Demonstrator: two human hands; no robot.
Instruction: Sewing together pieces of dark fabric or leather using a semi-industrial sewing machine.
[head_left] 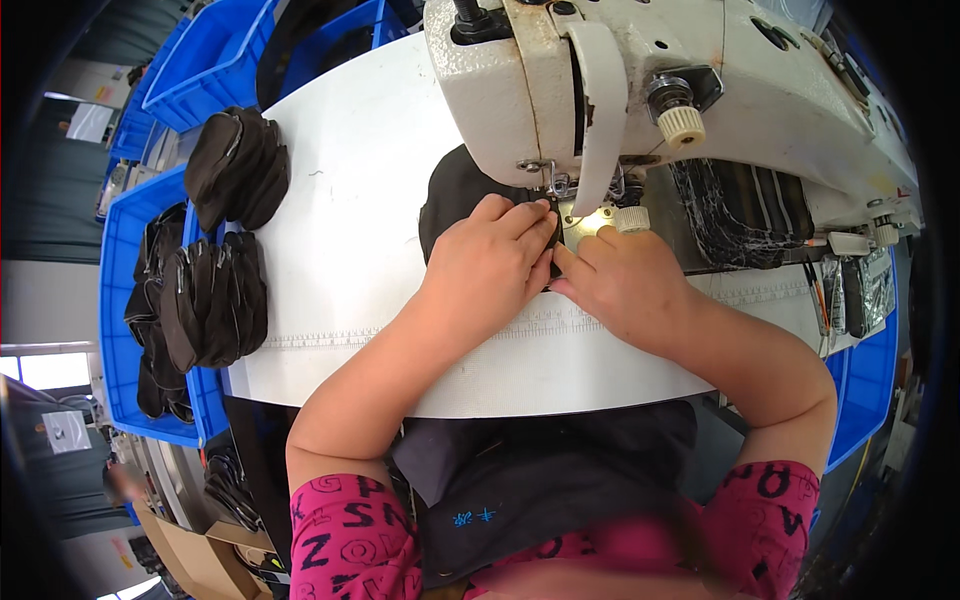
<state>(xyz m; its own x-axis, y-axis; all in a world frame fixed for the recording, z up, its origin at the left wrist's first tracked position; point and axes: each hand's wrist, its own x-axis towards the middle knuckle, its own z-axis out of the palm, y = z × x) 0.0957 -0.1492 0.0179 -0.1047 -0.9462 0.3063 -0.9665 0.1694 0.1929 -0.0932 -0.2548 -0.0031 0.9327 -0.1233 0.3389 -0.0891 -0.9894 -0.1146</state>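
Note:
A rounded black fabric piece (448, 196) lies beneath the head of a white sewing machine (500, 95), beside the lit needle area. My left hand (490, 255) rests on the fabric, its fingers together and holding the piece down close to the presser foot (563, 186). At the fabric's right edge, my right hand (628, 288) is closed, thumb and forefinger pinching the edge; the fingertips of both hands nearly meet there. The stretch of fabric under my fingers is hidden.
Stacks of black sewn pieces (238, 165) sit at the table's left edge, by a blue bin (118, 330). Dark striped pieces with loose white threads (740, 215) lie right of the needle. Small tools (818, 295) lie at the far right. A printed ruler (340, 338) crosses the white table (350, 240).

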